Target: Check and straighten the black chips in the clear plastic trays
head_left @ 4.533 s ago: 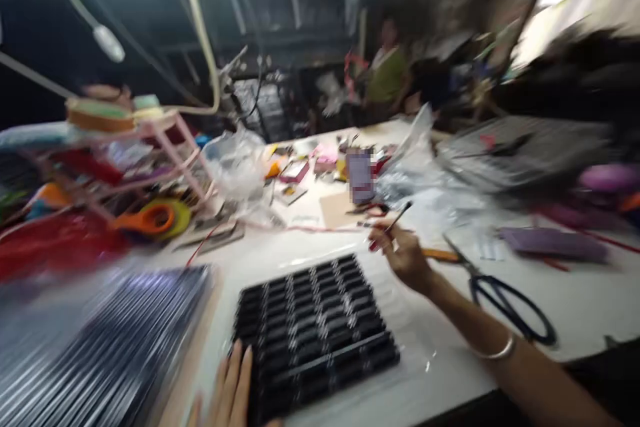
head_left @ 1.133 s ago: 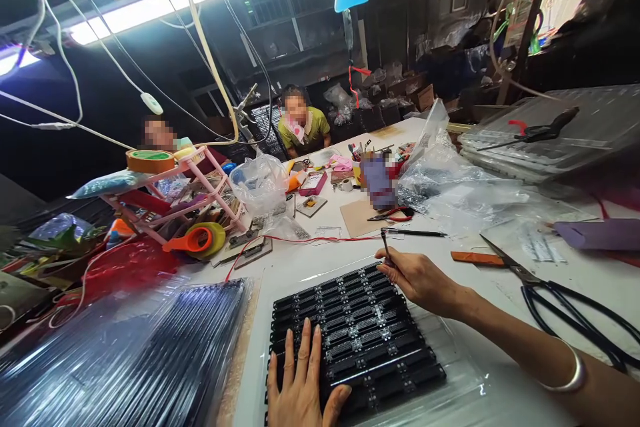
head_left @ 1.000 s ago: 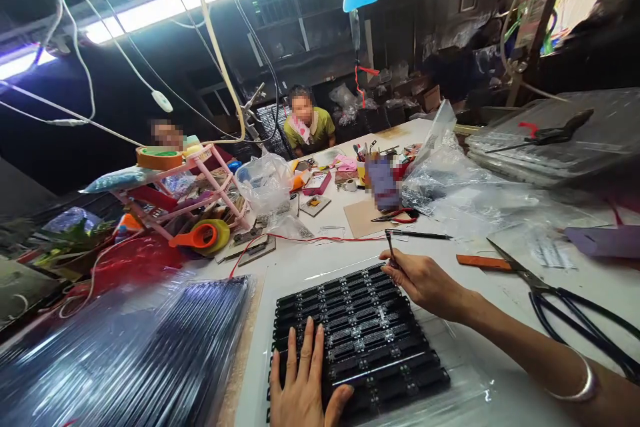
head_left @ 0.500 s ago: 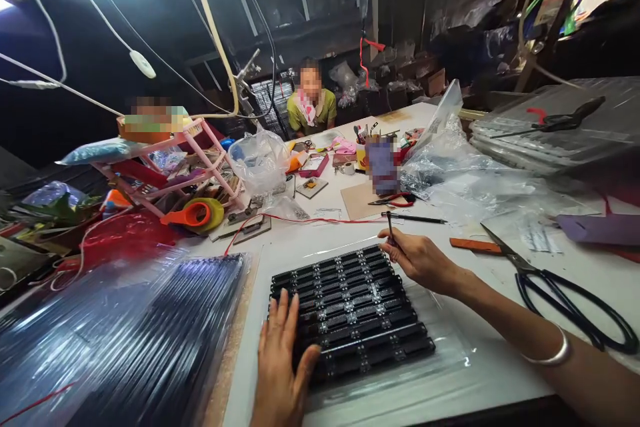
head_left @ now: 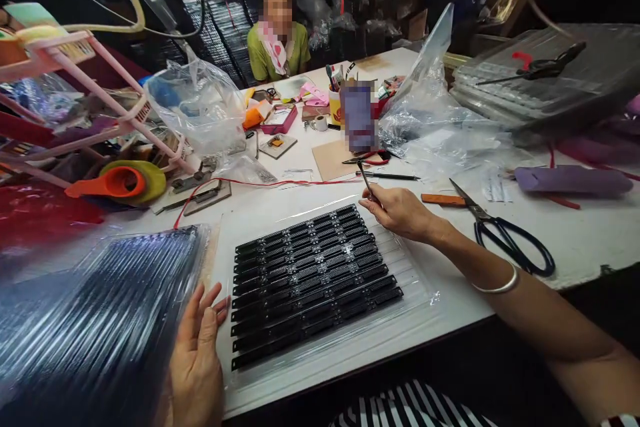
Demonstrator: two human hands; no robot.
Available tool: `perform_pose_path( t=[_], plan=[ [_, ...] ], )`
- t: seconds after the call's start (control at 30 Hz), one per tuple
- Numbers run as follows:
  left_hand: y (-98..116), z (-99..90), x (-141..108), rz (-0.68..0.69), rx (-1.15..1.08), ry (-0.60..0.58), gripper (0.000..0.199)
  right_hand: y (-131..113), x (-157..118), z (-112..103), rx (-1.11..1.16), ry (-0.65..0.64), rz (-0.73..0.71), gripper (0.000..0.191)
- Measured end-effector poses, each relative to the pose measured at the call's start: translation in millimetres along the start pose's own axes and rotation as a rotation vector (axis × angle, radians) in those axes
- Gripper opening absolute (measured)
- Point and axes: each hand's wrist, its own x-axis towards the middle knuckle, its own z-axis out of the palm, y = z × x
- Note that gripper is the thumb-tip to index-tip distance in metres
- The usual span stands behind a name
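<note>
On the white table lies a clear plastic tray [head_left: 417, 297] holding several rows of black perforated strips [head_left: 313, 267]. At the tray's far right corner, my right hand [head_left: 403, 212] pinches a thin dark rod-like tool [head_left: 366, 179], its upper end slanting up and left. What the tool's lower end touches is hidden by my fingers. My left hand [head_left: 197, 347] is open beside the tray's left edge, thumb and fingers apart, holding nothing. Left of it is a plastic-covered stack of long dark strips [head_left: 135, 280], partly blurred; whether my hand touches it I cannot tell.
Large black-handled scissors [head_left: 500, 230] lie right of my forearm. Red-handled pliers [head_left: 370, 158] and a black pen [head_left: 393, 175] lie beyond the tray. A pink rack [head_left: 100, 97] stands left, clear plastic trays [head_left: 550, 73] are stacked right, and a person [head_left: 303, 47] sits across the table.
My left hand has come off the black strips and moved left, beside the tray. My right hand keeps the tool at the far right corner. The view has tilted down.
</note>
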Motion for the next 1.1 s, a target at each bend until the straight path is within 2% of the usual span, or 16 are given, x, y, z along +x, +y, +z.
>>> perform_pose_path(
  t=[0.17,0.4,0.6,0.77,0.87,0.97,1.1],
  plan=[
    [1,-1.5,1,-0.02,0.008,0.003,0.05,1,3,-5,-0.071,-0.033,0.099,0.028],
    [7,0.5,-1,-0.101,-0.136,0.043,0.049,-4,3,-17,-0.082,-0.183,0.166,0.017],
    [10,2.9,-1,-0.103,-0.175,0.069,0.047,-18,0,-22,0.025,-0.285,0.116,0.014],
    [9,3.0,0,-0.094,-0.188,0.066,0.047,-26,-1,-27,0.287,-0.383,0.129,0.016],
    [16,4.8,-2,-0.088,-0.193,0.071,0.048,-32,2,-34,0.356,-0.387,0.136,0.018],
    [21,4.7,-7,-0.1,-0.233,0.051,0.054,-34,2,-40,0.349,-0.389,0.141,0.02],
    [11,-4.5,-17,-0.115,-0.301,-0.048,0.058,-21,1,-39,0.293,-0.399,0.179,0.019]
  ],
)
